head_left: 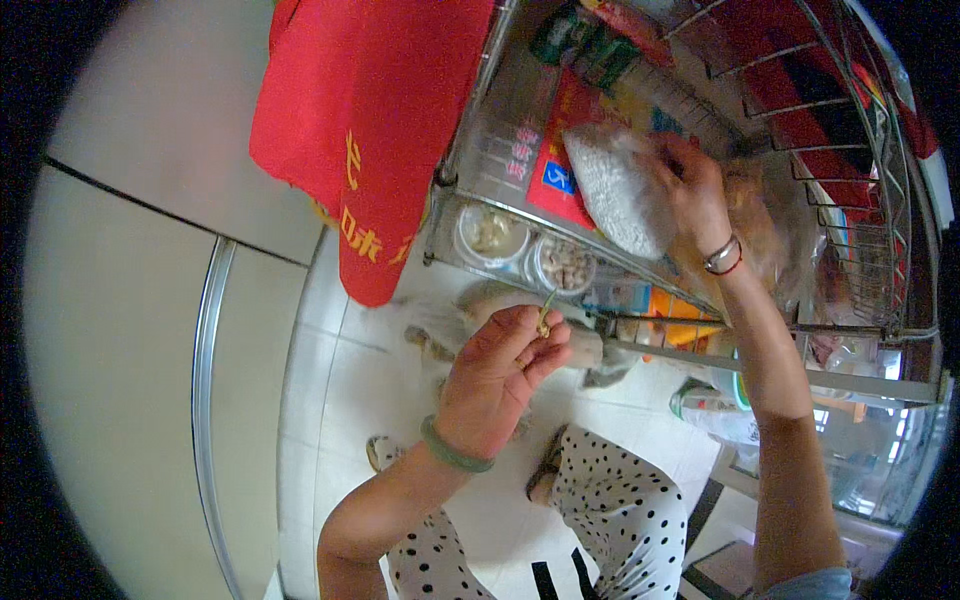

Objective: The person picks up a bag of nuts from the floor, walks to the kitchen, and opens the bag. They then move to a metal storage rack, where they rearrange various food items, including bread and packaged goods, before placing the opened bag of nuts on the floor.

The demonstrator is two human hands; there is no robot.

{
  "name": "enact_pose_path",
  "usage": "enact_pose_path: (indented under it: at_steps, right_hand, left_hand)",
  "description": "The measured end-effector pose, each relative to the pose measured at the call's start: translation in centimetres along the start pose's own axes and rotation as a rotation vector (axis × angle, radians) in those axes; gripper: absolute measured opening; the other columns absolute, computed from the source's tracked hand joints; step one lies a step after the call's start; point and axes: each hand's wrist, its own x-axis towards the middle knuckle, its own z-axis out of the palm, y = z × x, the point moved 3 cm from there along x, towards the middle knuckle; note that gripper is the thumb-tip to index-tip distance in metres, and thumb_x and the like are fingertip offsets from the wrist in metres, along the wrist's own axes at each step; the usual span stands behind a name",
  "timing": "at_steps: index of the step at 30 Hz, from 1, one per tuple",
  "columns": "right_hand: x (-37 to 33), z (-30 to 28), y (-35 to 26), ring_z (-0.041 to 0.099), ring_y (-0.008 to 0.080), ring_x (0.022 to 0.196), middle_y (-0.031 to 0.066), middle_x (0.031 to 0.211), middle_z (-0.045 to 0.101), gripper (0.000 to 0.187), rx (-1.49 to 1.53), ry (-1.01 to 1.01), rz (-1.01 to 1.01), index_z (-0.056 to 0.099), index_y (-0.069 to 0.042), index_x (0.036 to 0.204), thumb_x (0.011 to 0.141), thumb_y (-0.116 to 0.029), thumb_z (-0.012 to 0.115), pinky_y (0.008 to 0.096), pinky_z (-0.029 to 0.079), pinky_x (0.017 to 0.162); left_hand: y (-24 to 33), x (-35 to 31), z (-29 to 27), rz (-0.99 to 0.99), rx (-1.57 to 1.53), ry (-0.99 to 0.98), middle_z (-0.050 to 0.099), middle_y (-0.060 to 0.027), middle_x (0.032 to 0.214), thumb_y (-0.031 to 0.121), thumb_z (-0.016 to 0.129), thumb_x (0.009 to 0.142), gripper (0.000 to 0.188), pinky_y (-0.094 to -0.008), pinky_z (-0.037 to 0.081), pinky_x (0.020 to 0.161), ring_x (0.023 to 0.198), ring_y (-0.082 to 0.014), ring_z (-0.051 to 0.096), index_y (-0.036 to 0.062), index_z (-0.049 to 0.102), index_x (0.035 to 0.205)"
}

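Note:
My right hand (695, 190) is closed on the gathered top of a clear plastic bag (620, 195) filled with white granules. The bag leans on the upper shelf of a wire rack (490, 130), over a red printed packet (560, 165). Lower and to the left, my left hand (495, 375) pinches a thin yellow-green strip (546, 312) between thumb and fingers. Its exact kind is too small to make out. Two round tubs, one with pale pieces (490, 232) and one with brownish pieces (563, 265), stand on a lower shelf just beyond my left hand.
Red cloth with yellow lettering (370, 130) hangs at the rack's left end. A green-capped clear bottle (640, 75) lies on the upper shelf, near a bag of brownish food (755, 220). Pale cabinet doors (130, 330) are at left. Something pale and furry (485, 300) is on the tiled floor.

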Motion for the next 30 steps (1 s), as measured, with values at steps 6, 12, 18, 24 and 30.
enact_pose_path:
  at_steps: [6, 12, 18, 24, 30]
  right_hand:
    - [-3.2, 0.2, -2.1, 0.064, 0.0261, 0.093, 0.016, 0.104, 0.068, 0.032, -0.061, 0.145, -0.046, 0.064, -0.002, 0.11, 0.087, -0.024, 0.067, 0.0336, 0.049, 0.082]
    - [-12.2, -1.2, -11.3, 0.062, 0.0119, 0.09, 0.0053, 0.097, 0.069, 0.029, 0.751, -0.374, 0.483, 0.065, -0.002, 0.112, 0.094, -0.023, 0.059, 0.0282, 0.05, 0.079]
    - [-15.9, -4.4, -23.3, 0.061, 0.0113, 0.092, 0.0059, 0.101, 0.067, 0.026, 1.254, -0.702, 0.706, 0.064, 0.001, 0.112, 0.096, -0.017, 0.057, 0.0264, 0.051, 0.084]
    - [-17.1, -7.8, -31.5, 0.061, 0.0116, 0.092, 0.0061, 0.104, 0.066, 0.025, 1.252, -0.912, 0.687, 0.064, 0.002, 0.11, 0.094, -0.016, 0.06, 0.0264, 0.05, 0.086]
    - [-21.4, -11.5, -42.6, 0.061, 0.0118, 0.09, 0.0063, 0.101, 0.066, 0.021, 1.103, -1.3, 0.451, 0.065, 0.001, 0.107, 0.092, -0.013, 0.06, 0.0257, 0.05, 0.082]
  left_hand:
    - [-2.4, -4.8, 1.4, -0.091, -0.225, 0.007, 0.061, -0.0039, 0.109, 0.024, 0.055, 0.096, 0.018, -0.0352, 0.05, 0.091, 0.101, -0.0177, 0.059, 0.0105, 0.059, 0.108]
    - [-1.6, -10.8, 3.9, -0.055, -0.421, 0.063, 0.061, -0.0051, 0.109, 0.02, 0.056, 0.096, 0.018, -0.0311, 0.053, 0.087, 0.096, -0.0147, 0.061, 0.0085, 0.057, 0.11]
    - [-0.3, -18.7, 7.6, 0.067, -0.409, 0.165, 0.063, -0.0046, 0.108, 0.019, 0.055, 0.097, 0.02, -0.0288, 0.052, 0.088, 0.097, -0.0133, 0.061, 0.007, 0.057, 0.112]
    - [1.8, -28.5, 11.3, 0.286, -0.364, 0.254, 0.063, -0.0046, 0.108, 0.019, 0.055, 0.097, 0.021, -0.031, 0.051, 0.092, 0.098, -0.0139, 0.062, 0.0061, 0.057, 0.113]
    - [-0.8, -41.6, 13.7, 0.549, -0.526, 0.356, 0.064, -0.005, 0.106, 0.019, 0.056, 0.096, 0.019, -0.0308, 0.052, 0.089, 0.097, -0.0151, 0.063, 0.006, 0.059, 0.109]
